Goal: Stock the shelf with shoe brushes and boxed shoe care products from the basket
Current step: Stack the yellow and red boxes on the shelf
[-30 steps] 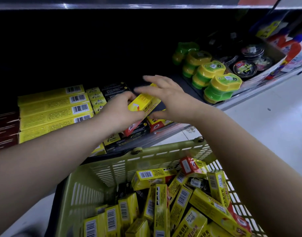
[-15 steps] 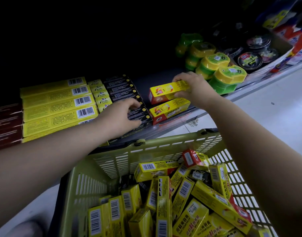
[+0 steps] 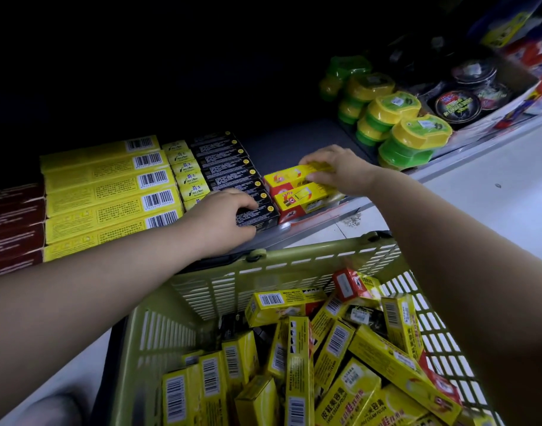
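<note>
I read the yellow-and-red box (image 3: pixel 289 178) as light, stiff card with slick printed faces. It is easily dented at the corners, so it is best held by its long sides near one end, not squeezed across the flat top. The right hand (image 3: pixel 343 172) does just that, with the wrist low and the arm reaching over the basket (image 3: pixel 309 259). Its fingers are curled over the box's right end, pinching it. The box sits on the shelf (image 3: pixel 294 142) against a matching box (image 3: pixel 306 200) at the front lip. I cannot tell whether it lies behind that box or partly on it. The left hand (image 3: pixel 220 219) is palm down, its fingers and thumb curled round the front black box (image 3: pixel 260 215), probably steadying that row. Many more yellow boxes (image 3: pixel 297 364) lie jumbled in the basket.
</note>
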`<state>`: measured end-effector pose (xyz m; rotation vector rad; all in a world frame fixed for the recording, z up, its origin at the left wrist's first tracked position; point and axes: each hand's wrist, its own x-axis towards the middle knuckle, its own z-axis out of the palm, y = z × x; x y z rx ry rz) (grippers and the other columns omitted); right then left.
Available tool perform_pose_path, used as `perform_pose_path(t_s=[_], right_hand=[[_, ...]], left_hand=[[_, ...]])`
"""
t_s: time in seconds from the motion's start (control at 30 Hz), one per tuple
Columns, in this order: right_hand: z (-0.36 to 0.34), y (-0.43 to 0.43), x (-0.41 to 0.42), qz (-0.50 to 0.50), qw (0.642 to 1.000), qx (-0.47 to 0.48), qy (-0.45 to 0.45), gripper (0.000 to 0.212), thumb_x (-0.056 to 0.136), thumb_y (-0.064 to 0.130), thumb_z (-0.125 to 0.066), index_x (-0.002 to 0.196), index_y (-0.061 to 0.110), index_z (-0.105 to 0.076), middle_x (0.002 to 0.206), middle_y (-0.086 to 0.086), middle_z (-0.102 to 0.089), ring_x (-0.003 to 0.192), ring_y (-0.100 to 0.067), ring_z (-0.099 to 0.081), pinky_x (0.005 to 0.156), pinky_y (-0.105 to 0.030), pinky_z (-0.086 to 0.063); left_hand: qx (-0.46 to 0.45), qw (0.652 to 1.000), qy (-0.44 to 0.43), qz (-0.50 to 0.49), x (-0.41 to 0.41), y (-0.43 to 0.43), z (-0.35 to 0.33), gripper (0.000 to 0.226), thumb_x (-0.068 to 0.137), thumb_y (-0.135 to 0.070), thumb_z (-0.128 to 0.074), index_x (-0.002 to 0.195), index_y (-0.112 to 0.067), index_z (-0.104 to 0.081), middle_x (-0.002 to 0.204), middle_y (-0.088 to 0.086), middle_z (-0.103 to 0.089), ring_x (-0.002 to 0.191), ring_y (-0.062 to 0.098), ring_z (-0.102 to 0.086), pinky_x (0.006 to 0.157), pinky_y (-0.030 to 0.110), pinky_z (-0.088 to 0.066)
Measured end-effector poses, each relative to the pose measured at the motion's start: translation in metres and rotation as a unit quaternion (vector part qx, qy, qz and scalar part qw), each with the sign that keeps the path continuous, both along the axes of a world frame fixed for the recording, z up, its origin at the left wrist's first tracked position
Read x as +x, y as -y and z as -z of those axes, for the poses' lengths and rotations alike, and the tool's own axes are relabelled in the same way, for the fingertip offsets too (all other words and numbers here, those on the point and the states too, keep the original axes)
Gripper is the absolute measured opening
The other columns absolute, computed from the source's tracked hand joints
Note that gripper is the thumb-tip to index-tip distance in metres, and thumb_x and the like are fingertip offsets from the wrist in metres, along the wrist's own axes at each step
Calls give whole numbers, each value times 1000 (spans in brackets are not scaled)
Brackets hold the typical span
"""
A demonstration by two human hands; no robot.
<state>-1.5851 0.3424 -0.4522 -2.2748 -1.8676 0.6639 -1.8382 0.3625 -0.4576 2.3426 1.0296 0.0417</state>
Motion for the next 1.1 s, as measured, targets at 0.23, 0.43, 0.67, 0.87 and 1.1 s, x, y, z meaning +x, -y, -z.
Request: perform_pose_path(t_s=[0.23,0.43,0.67,0.87,1.1], right_hand=[[2,11,0,-18,999,-41,-13,65,76,53,-66,135,42,-42,148,-5,-28,140,-28,-12,112,-48,-20],[0,15,-5,-4,999,-39,4,65,79,51,-64,138,40,-39,151,-6,-25,141,-29,-11,113,-48,-18],[-28,52,-41,0,994,103,-24,52,88,31,-63,136,24,-44,139,-3,-44,131,-22,-35,105,-34,-31],[-31,152,-75,-3,990,57,-131,13,88,21,-62,90,33,-65,83,12,-68,78,-1,-65,74,-18,-53],[53,198,-65,182,978,-66,83,67,77,53,-65,129,18,-40,122,-5,-51,104,-29,-57,75,-37,-47]], left_hand=[[-1,1000,-4,2,0,-1,1,46,87,-26,-57,132,-25,-50,143,-6,-41,131,15,-35,106,28,-28],[-10,1000,-4,-6,2,2,-5,47,88,-30,-56,134,-26,-47,144,-4,-41,126,16,-43,98,25,-33],[-33,994,102,32,-20,36,-33,34,87,-29,-59,120,-36,-54,116,-19,-52,104,0,-50,84,15,-38],[-74,985,129,87,-40,79,-41,22,85,-31,-58,103,-43,-56,113,-29,-51,108,-9,-43,92,13,-34],[-92,981,163,60,-59,97,-26,16,82,-35,-54,93,-46,-59,115,-37,-51,118,-23,-33,90,-2,-22]])
